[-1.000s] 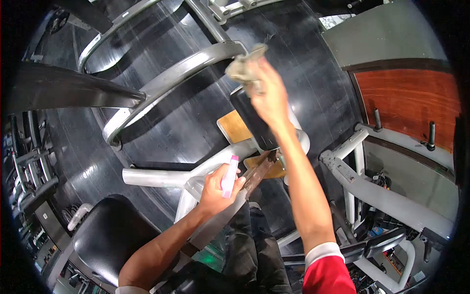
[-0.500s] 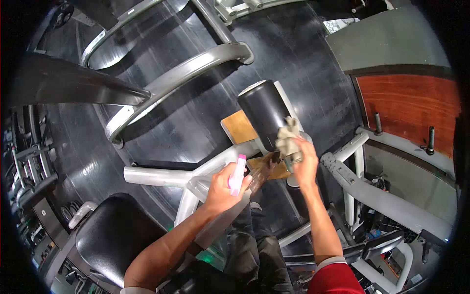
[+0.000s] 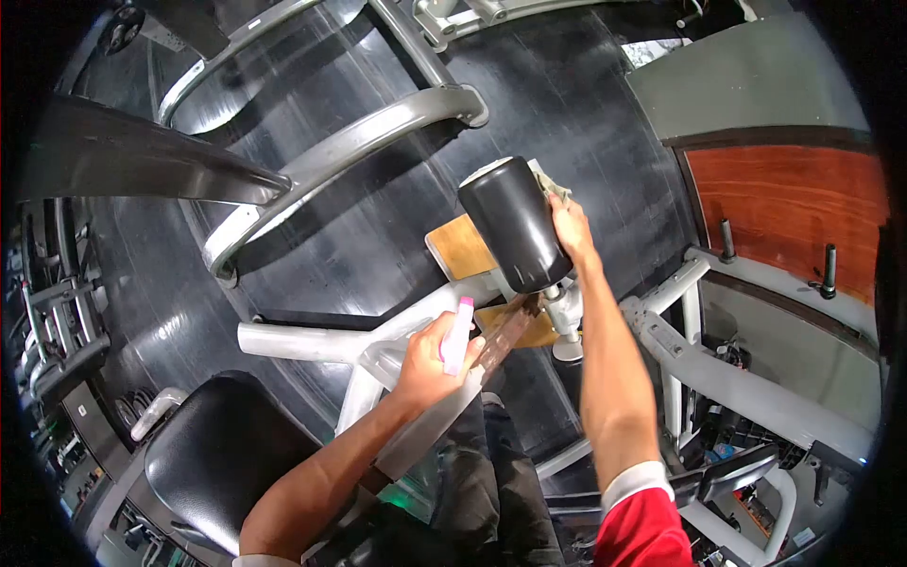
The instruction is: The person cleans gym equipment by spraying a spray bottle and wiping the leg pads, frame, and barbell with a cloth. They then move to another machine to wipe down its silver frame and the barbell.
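Two hands, one black padded roller, one beige cloth. Roller: mounted above the floor, long axis slanting from its upper-left end down to its lower-right end, beside a silver joint. Cloth: partly hidden, at the roller's right flank near the upper end, just beyond the tips of my right fingers, which are closed over part of it. My right hand is the nearer to the roller; my left lies below and to the left, apart from it. Left fingers: wrapped round a pink-and-white object, held tilted, pink end up. Changes from the earlier frame: cloth and right hand shifted from the roller's lower end up along its right side, leaving the silver joint in plainer view; left hand and its object nearly unchanged.
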Tool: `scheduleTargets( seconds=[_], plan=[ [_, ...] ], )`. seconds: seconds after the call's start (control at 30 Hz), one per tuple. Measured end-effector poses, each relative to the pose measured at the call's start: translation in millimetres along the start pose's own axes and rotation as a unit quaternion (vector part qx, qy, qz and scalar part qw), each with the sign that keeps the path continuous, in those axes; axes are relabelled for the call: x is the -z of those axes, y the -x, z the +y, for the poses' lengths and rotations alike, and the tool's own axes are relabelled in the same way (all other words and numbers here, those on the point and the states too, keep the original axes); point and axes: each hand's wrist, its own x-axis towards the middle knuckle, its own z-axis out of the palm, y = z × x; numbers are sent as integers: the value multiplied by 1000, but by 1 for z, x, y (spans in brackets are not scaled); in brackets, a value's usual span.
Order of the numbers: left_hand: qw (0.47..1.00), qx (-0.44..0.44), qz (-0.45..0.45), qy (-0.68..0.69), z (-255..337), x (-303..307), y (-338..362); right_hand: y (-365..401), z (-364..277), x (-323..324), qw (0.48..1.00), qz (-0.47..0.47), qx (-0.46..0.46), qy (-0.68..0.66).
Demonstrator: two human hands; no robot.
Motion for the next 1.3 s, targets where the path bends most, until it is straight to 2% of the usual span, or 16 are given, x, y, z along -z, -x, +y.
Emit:
scheduleTargets(
  seconds=[0.07, 0.1, 0.17, 0.2, 0.3, 0.4, 0.53, 0.67, 0.73, 0.83, 0.93, 1.0, 1.07, 1.13, 1.23, 1.3],
  plan=[
    [1000, 11, -1, -6, 4, 0, 0, 44, -55, 12, 996, 47, -61, 52],
    [1000, 12, -4, -5, 5, -1, 0, 54, -36, -7, 977, 150, 51, 143],
    [1000, 12, 7, 3, 7, -1, 0, 95, -48, -21, 942, 216, 135, 219],
    [1000, 11, 2, 3, 7, -1, 1, 111, -47, -22, 942, 181, 164, 232],
    [1000, 9, 4, 23, 9, 1, 0, 125, -43, -22, 946, 155, 213, 191],
    [999, 36, 3, 24, 15, 1, 0, 120, -36, -12, 941, 156, 272, 129],
    [1000, 28, -2, 6, 12, 1, 0, 113, -40, -12, 955, 133, 220, 148],
    [1000, 23, -6, 15, 8, 0, 1, 102, -52, -26, 960, 147, 215, 107],
    [1000, 18, -4, 14, 8, 0, 0, 84, -68, -36, 931, 178, 305, 95],
    [1000, 23, -6, 16, 12, 1, 0, 56, -100, -44, 922, 182, 329, 90],
    [999, 32, -11, 21, 12, 1, 1, 54, -97, -41, 912, 156, 358, 123],
    [999, 24, -4, 30, 6, 1, 0, 74, -74, -24, 903, 147, 376, 148],
    [1000, 14, 0, 22, 6, 1, 0, 99, -40, -9, 901, 94, 399, 143],
    [1000, 21, -1, 23, 13, 1, 0, 127, -14, 15, 920, 45, 364, 137],
    [1000, 0, 5, 19, 10, 1, 0, 141, 7, 23, 938, 55, 323, 114],
    [1000, 12, 3, 18, 9, 1, 1, 131, -2, 15, 945, 62, 306, 94]
  ],
)
